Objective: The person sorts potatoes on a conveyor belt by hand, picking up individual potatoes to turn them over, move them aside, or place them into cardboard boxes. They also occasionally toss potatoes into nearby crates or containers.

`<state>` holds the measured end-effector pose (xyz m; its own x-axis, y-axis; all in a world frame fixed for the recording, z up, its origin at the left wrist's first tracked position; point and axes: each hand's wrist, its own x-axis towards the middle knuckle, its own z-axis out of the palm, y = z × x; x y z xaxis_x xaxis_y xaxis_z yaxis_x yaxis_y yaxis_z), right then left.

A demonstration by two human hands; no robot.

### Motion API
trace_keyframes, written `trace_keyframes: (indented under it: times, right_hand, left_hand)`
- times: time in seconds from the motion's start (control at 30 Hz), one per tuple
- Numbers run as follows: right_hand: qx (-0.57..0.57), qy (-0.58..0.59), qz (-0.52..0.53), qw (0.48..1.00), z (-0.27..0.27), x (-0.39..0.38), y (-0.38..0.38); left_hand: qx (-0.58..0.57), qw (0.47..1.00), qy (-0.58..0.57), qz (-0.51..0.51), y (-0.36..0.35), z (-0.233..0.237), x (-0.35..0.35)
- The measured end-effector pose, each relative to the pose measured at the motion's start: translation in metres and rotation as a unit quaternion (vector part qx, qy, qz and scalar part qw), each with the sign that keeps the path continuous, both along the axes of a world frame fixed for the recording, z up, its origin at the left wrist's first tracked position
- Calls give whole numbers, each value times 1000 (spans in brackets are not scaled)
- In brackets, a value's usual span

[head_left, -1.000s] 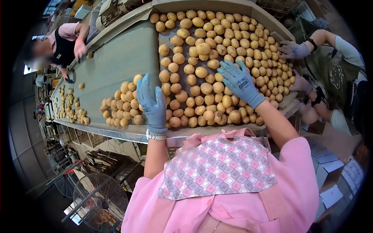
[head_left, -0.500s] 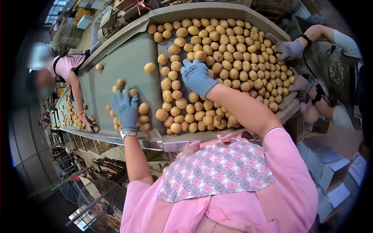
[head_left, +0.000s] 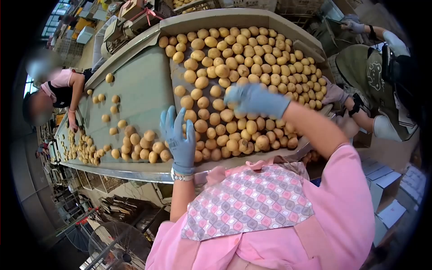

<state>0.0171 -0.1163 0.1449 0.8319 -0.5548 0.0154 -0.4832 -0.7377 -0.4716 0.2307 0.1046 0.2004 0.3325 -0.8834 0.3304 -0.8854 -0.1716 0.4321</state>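
Round yellow-brown potatoes [head_left: 252,69] crowd the sorting table in front of me. My left hand [head_left: 180,146], in a blue glove, is at the seam between table and green belt, its fingers spread and pointing away from me. Potatoes lie on both sides of it, a cluster [head_left: 139,144] on the belt to its left. Over the middle of the crowded part is my right hand [head_left: 256,101], gloved in blue and smeared by motion. Its fingers point left and down among the potatoes, and whether they grip one is hidden.
The green belt [head_left: 130,90] slopes left, carrying scattered potatoes to a co-worker [head_left: 60,83] in pink. Another person [head_left: 373,76] in a dark apron stands at the right end, one gloved hand by the potatoes. Raised metal edges [head_left: 216,15] border the table; boxes [head_left: 382,180] stand right.
My left hand has moved right from the belt to the seam. My right hand has moved slightly right and nearer me. The right-hand co-worker has lifted one hand off the potatoes.
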Motion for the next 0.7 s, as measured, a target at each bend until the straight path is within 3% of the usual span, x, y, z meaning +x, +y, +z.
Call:
trace_keyframes:
  times: [0.03,0.07,0.1,0.17,0.23,0.3,0.4,0.5,0.67,0.7]
  right_hand:
    - [-117,13,-2,993,12,8,-26]
    - [-338,-131,-41,931,31,5,-76]
    - [-390,-135,-116,904,58,1,-108]
    - [-390,-64,-166,904,71,0,-125]
    - [-281,87,-113,949,44,6,-123]
    - [-252,178,-70,949,-10,8,-99]
    - [-167,175,-169,955,-29,22,-71]
    - [-149,170,-165,960,-38,33,-81]
    - [21,138,-120,983,-19,20,-109]
    - [-37,74,-122,989,-10,17,-101]
  left_hand:
    - [-2,1000,-5,3,0,2,-3]
    - [-7,1000,-12,4,-3,4,-6]
    - [-16,1000,-18,4,-8,5,-7]
    - [-25,999,-28,8,-9,2,-4]
    - [-20,999,-30,13,-7,-1,-1]
    - [-32,999,-24,17,-6,-5,3]
    - [-45,998,-22,30,-10,1,-1]
    - [-38,999,-14,20,-14,1,-3]
    - [-56,998,-1,9,-10,-5,4]
    - [-60,998,-2,13,-8,-4,5]
